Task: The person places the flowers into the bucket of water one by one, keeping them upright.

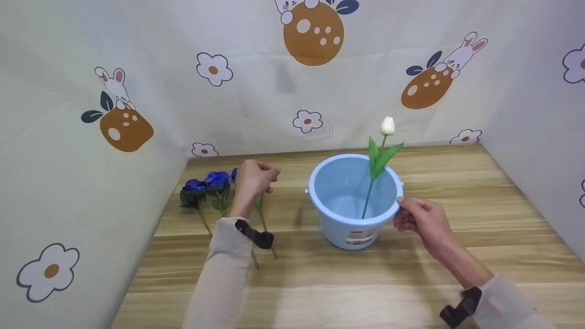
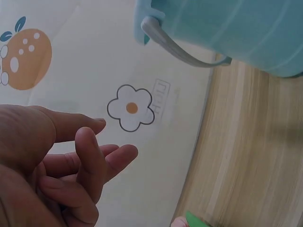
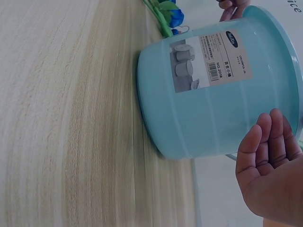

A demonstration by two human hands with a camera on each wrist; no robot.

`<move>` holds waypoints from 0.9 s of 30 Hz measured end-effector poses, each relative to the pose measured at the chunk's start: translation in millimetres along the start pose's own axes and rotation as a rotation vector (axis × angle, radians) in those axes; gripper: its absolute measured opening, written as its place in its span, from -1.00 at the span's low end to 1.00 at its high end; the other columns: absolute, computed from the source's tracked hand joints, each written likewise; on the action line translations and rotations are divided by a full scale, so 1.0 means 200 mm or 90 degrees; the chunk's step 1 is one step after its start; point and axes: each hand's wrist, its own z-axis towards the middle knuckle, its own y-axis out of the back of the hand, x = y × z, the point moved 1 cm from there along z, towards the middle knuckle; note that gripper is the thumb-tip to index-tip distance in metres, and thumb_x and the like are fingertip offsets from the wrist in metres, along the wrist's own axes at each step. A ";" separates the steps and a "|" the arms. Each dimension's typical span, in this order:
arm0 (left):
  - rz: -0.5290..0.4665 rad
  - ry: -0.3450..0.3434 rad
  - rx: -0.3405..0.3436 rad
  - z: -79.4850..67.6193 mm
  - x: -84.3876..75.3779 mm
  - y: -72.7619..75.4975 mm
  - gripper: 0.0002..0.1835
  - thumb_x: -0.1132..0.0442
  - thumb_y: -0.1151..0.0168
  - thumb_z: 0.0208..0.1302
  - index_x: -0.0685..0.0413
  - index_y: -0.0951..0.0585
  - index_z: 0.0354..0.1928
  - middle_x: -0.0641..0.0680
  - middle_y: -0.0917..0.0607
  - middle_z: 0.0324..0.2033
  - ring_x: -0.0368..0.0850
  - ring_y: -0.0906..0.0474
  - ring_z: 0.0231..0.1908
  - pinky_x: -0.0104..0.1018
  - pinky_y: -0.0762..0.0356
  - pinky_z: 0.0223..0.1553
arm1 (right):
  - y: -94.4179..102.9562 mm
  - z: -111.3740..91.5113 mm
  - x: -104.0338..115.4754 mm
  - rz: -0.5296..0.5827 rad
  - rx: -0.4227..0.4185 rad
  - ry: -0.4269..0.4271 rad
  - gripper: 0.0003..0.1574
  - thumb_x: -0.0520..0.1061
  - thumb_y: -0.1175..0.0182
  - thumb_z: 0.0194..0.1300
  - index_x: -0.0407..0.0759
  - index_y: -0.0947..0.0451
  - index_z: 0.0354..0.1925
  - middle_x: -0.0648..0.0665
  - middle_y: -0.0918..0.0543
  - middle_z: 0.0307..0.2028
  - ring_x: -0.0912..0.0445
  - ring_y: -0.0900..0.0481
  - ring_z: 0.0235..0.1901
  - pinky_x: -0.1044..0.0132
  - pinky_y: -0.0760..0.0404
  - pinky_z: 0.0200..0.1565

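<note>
A light blue bucket (image 1: 336,228) stands upright on the wooden table. One white tulip (image 1: 387,125) with green leaves leans inside it, its bloom above the rim. My right hand (image 1: 425,221) holds the bucket's rim on the right, thumb at the edge and fingers along the outer wall. To the left of the bucket, my left hand (image 1: 253,180) hovers over several blue roses (image 1: 217,179) lying side by side, hiding part of them. Its fingers (image 2: 120,158) are loosely bent and hold nothing.
A pale cloth wall (image 1: 256,109) with rabbit and flower prints encloses the table's back and sides. The bucket's handle (image 2: 184,54) hangs down its far side. A printed label (image 3: 208,61) is on the bucket's front. Black straps (image 1: 256,235) circle both wrists.
</note>
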 end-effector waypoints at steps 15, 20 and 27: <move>0.022 0.030 -0.021 0.02 0.15 0.03 -0.79 0.15 -0.37 0.41 0.17 -0.81 -0.22 0.09 -0.82 -0.36 -0.24 -0.66 -0.63 -0.34 -0.65 -0.41 | 0.00 0.00 -0.01 0.013 0.003 0.011 -0.57 -0.17 -0.15 0.57 -0.18 -0.69 -0.49 -0.06 -0.69 -0.58 0.16 -0.63 -0.55 0.33 -0.72 -0.38; 0.069 0.043 -0.030 0.03 0.21 0.04 -0.83 0.20 -0.32 0.40 0.14 -0.80 -0.20 0.12 -0.85 -0.29 -0.21 -0.70 -0.58 -0.34 -0.61 -0.42 | 0.00 0.00 0.00 0.010 0.003 0.013 -0.56 -0.18 -0.14 0.58 -0.19 -0.68 -0.50 -0.06 -0.68 -0.59 0.15 -0.63 -0.56 0.33 -0.72 -0.39; 0.123 0.075 -0.037 0.07 0.29 0.04 -0.73 0.38 -0.18 0.32 0.04 -0.69 -0.53 -0.04 -0.73 -0.54 -0.23 -0.57 -0.60 -0.42 -0.43 -0.56 | 0.00 0.00 -0.01 0.007 0.003 0.015 -0.56 -0.18 -0.14 0.58 -0.20 -0.68 -0.49 -0.06 -0.68 -0.58 0.15 -0.63 -0.55 0.33 -0.73 -0.38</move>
